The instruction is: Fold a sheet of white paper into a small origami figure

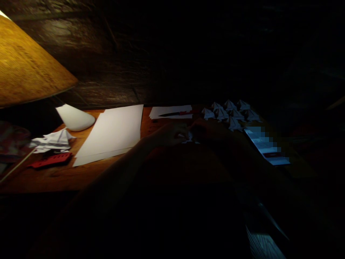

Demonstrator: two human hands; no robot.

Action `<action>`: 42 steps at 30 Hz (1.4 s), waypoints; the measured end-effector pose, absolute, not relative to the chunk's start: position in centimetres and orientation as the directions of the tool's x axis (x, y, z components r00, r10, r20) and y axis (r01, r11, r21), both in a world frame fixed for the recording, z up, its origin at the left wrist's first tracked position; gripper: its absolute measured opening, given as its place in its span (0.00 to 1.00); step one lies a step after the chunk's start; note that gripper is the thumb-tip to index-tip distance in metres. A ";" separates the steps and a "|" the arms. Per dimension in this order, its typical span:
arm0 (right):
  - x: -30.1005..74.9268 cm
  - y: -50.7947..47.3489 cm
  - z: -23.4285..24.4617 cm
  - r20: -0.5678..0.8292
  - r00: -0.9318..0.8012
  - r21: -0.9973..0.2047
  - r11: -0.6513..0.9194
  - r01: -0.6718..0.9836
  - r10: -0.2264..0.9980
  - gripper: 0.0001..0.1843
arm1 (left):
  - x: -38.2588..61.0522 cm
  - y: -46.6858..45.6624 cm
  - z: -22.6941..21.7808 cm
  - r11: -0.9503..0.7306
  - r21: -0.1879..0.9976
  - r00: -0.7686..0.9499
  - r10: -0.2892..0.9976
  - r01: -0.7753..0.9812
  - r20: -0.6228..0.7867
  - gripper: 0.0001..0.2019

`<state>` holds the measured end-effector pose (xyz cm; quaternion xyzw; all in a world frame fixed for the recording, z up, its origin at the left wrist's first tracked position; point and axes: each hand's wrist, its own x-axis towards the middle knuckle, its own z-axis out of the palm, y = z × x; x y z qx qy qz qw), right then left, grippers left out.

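A small folded paper figure [191,137] is between my two hands, low over the wooden table. My left hand [174,132] is closed, thumb and fingers pinching the paper from the left. From the other side my right hand [206,128] reaches in with its fingers bent onto the same paper; deep shadow hides much of it. Just behind my hands, a knife [175,114] with a red and black handle lies on a small stack of white paper [161,109]. Several folded paper figures [235,123] stand grouped to the right.
Large white sheets [113,126] lie on the table's left half. A lamp with a yellow shade [29,64] and pale base [77,118] stands at left, near crumpled paper [55,141] and a red object [52,160]. A lit phone [265,145] lies at right.
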<state>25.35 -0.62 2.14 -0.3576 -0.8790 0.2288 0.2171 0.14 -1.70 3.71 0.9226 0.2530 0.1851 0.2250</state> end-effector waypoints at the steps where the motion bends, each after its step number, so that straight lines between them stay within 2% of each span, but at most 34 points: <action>1: 25.3 -0.6 2.2 0.218 -0.651 -0.555 0.641 0.530 0.727 0.21 | 0.1 -1.6 3.7 -0.768 0.513 0.801 0.553 0.384 0.229 0.06; 10: 24.7 -1.4 3.0 0.185 -0.594 -0.484 0.598 0.639 0.783 0.20 | 0.2 -0.8 3.1 -0.760 0.551 0.804 0.542 0.345 0.245 0.06; 15: 24.6 -1.1 2.7 0.187 -0.579 -0.508 0.583 0.634 0.793 0.19 | 0.1 -0.7 2.8 -0.784 0.539 0.821 0.505 0.309 0.264 0.08; 20: 24.6 -1.0 2.1 0.212 -0.551 -0.571 0.560 0.600 0.807 0.17 | 0.0 -0.9 3.2 -0.862 0.425 0.834 0.435 0.276 0.339 0.06; 25: 24.7 -0.6 1.2 0.269 -0.547 -0.598 0.583 0.550 0.793 0.16 | 0.0 -1.3 3.9 -0.898 0.319 0.859 0.403 0.304 0.316 0.08; 33: 25.3 -0.3 1.0 0.246 -0.565 -0.570 0.589 0.573 0.788 0.19 | -0.3 -1.0 3.5 -0.867 0.377 0.856 0.440 0.326 0.272 0.08; 38: 25.3 -1.0 2.0 0.208 -0.575 -0.487 0.593 0.641 0.791 0.21 | -0.5 -1.2 3.7 -0.849 0.405 0.853 0.460 0.340 0.248 0.09; 42: 25.4 -1.1 2.3 0.205 -0.589 -0.466 0.607 0.643 0.782 0.22 | -0.7 -1.2 3.8 -0.829 0.416 0.842 0.491 0.374 0.222 0.08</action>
